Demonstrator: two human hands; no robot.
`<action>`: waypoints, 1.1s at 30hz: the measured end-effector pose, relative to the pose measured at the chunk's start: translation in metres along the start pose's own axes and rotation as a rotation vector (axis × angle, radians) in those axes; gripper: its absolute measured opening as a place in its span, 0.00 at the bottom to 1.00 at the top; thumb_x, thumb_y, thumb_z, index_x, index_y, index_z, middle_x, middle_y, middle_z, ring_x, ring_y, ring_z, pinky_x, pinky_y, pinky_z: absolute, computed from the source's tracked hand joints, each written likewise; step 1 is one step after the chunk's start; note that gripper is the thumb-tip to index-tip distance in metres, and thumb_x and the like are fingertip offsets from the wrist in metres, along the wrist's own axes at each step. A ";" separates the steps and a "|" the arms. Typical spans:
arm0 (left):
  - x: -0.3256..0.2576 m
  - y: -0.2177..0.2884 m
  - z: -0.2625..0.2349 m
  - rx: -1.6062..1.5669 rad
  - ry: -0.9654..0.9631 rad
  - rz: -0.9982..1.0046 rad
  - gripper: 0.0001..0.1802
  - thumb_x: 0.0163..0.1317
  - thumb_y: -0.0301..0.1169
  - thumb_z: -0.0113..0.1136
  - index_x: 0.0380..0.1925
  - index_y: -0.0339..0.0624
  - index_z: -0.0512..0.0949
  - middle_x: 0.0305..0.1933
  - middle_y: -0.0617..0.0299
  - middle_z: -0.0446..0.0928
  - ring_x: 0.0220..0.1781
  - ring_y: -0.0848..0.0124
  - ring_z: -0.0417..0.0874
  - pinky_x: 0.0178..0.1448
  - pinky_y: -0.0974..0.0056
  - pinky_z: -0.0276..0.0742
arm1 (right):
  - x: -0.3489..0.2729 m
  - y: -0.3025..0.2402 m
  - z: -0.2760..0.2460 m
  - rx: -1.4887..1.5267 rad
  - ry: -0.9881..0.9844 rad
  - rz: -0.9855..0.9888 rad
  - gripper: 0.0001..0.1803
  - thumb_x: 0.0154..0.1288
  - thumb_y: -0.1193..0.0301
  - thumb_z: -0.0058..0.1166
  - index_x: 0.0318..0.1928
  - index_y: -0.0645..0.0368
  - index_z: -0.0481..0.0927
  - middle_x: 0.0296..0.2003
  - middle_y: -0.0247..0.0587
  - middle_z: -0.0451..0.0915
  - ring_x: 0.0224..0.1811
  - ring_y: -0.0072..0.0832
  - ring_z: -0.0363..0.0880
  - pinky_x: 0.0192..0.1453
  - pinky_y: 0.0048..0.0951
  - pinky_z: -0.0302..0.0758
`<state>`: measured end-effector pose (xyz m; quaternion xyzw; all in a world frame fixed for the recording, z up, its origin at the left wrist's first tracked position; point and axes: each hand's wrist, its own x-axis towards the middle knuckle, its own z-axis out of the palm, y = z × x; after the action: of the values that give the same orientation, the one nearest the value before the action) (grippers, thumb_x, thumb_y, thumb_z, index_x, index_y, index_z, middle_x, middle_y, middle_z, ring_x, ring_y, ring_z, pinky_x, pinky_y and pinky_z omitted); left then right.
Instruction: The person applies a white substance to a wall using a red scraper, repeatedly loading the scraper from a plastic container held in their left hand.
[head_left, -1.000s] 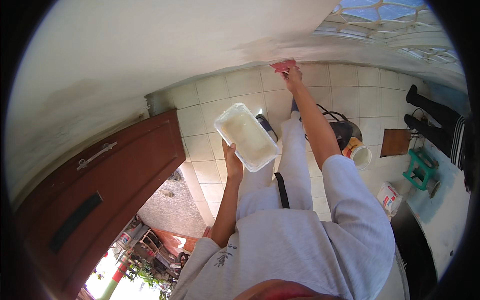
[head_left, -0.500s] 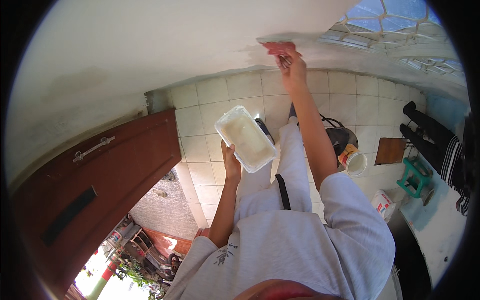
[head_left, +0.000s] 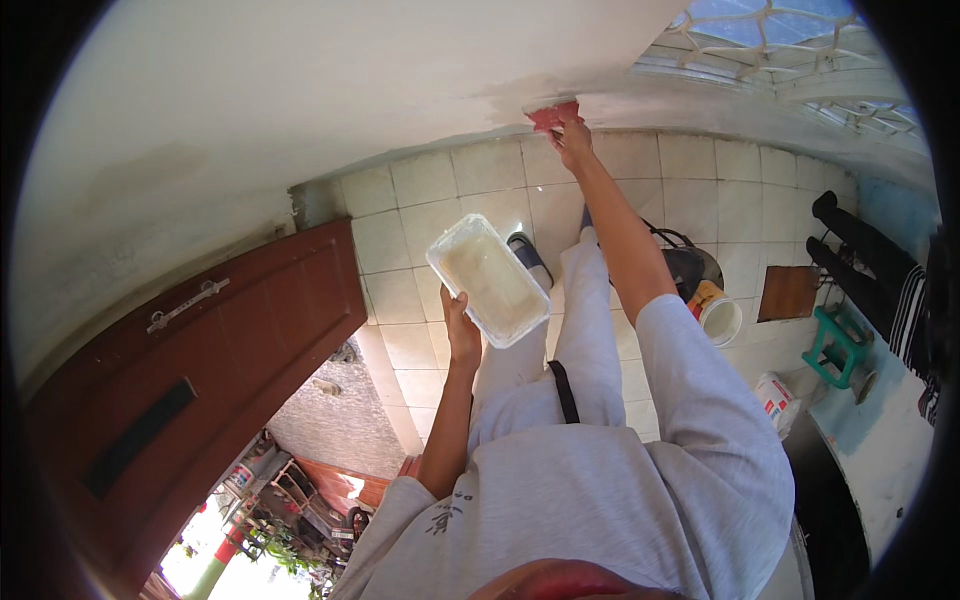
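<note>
Two-handed work — right hand [head_left: 572, 143] grips red scraper [head_left: 557, 116] at pale wall [head_left: 330, 90], wide edge facing it; left hand [head_left: 461, 326] clasps white tub [head_left: 441, 265], long axis slanting upper left to lower right.

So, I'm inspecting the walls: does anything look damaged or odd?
The pale wall has darker, blotchy patches: one near the brown door, another by the red scraper. They break up the paler surface; the cause is unclear.

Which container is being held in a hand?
The rectangular whitish tub, gripped by the left hand; the round yellow-orange bucket sits away from both hands.
</note>
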<state>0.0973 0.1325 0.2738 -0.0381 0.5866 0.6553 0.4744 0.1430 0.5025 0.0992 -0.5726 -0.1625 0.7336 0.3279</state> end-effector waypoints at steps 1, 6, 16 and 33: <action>-0.001 0.000 -0.005 0.011 0.009 0.002 0.37 0.66 0.44 0.53 0.72 0.43 0.55 0.68 0.57 0.64 0.72 0.63 0.63 0.75 0.56 0.56 | -0.009 0.003 0.013 0.007 -0.004 0.012 0.07 0.70 0.74 0.45 0.43 0.63 0.76 0.37 0.44 0.83 0.38 0.30 0.84 0.39 0.25 0.83; -0.007 0.006 -0.014 0.020 0.036 0.005 0.36 0.66 0.44 0.53 0.71 0.43 0.56 0.69 0.56 0.64 0.72 0.63 0.63 0.74 0.56 0.56 | -0.098 -0.035 0.085 0.159 -0.077 -0.164 0.08 0.68 0.77 0.45 0.40 0.71 0.75 0.37 0.46 0.81 0.39 0.35 0.84 0.46 0.32 0.88; -0.010 0.024 0.012 -0.010 -0.045 0.104 0.38 0.66 0.44 0.54 0.72 0.40 0.55 0.69 0.55 0.64 0.72 0.61 0.62 0.75 0.55 0.55 | -0.262 -0.097 0.026 0.016 -0.254 -0.308 0.12 0.64 0.65 0.60 0.43 0.56 0.77 0.35 0.33 0.78 0.39 0.23 0.78 0.45 0.27 0.77; -0.065 0.133 0.117 0.123 -0.359 0.459 0.53 0.58 0.44 0.60 0.76 0.40 0.42 0.76 0.47 0.52 0.78 0.56 0.54 0.78 0.52 0.53 | -0.500 -0.172 -0.011 -1.092 -0.411 -0.997 0.12 0.69 0.69 0.55 0.48 0.64 0.77 0.27 0.54 0.80 0.27 0.44 0.82 0.34 0.38 0.79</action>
<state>0.1038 0.2075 0.4472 0.2409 0.5252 0.7048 0.4116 0.2688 0.2932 0.5681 -0.3643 -0.7986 0.4063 0.2539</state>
